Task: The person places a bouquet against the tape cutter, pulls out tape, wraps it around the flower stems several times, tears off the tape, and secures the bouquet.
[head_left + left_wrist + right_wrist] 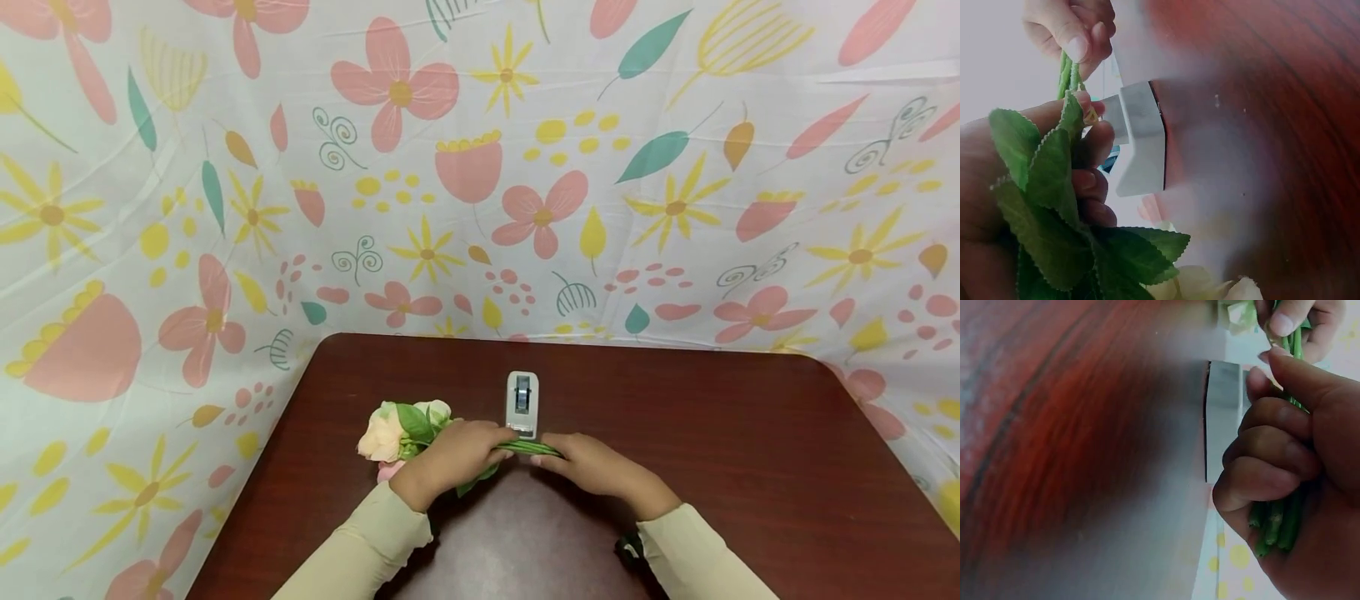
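A bunch of flowers (384, 433), cream and pink with green leaves (1047, 181), lies across to the left. My left hand (463, 452) grips its green stems (531, 448) just below the leaves. Farther along, my right hand (600, 467) holds the same stems, fingers curled round them. The cut stem ends (1275, 528) show below those fingers in the right wrist view. Right behind the stems stands a white tape dispenser (522, 423) with a roll in it, close to my left fingertips. A small yellowish, shiny bit shows by these fingertips in the left wrist view; I cannot tell what it is.
The dark red-brown wooden table (720, 433) carries the dispenser and extends to both sides of my arms. A white cloth (480, 250) printed with flowers hangs behind the table and along its left side.
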Action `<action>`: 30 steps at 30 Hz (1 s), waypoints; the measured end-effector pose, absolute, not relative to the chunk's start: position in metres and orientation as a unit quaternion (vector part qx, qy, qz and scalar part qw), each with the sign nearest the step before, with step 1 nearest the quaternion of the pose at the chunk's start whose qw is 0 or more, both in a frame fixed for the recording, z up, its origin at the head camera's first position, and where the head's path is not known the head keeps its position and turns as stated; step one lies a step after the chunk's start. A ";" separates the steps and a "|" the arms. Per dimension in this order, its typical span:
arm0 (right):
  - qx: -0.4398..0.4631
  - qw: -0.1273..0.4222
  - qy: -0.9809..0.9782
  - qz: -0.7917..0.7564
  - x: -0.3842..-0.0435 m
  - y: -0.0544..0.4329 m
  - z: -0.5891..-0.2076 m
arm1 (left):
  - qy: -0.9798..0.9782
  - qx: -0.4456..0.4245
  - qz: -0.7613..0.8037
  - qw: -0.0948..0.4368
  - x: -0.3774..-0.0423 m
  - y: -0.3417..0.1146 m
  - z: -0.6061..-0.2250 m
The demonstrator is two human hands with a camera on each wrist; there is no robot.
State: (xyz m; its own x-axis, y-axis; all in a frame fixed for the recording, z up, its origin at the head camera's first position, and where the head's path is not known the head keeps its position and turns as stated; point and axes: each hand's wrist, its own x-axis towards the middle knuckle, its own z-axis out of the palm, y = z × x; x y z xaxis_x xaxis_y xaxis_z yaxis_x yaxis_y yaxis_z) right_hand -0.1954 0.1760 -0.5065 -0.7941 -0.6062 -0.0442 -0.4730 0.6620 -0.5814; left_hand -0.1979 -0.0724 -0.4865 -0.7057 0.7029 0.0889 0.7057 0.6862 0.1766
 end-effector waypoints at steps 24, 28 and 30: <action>-0.198 -0.014 0.919 -0.340 -0.194 0.157 -0.505 | -0.922 -0.369 -0.109 -0.038 -0.206 -0.073 -0.488; -0.177 -0.031 0.921 -0.345 -0.193 0.151 -0.505 | -0.924 -0.366 -0.104 -0.042 -0.206 -0.073 -0.488; -0.172 -0.033 0.922 -0.346 -0.194 0.149 -0.506 | -0.925 -0.364 -0.103 -0.042 -0.206 -0.073 -0.488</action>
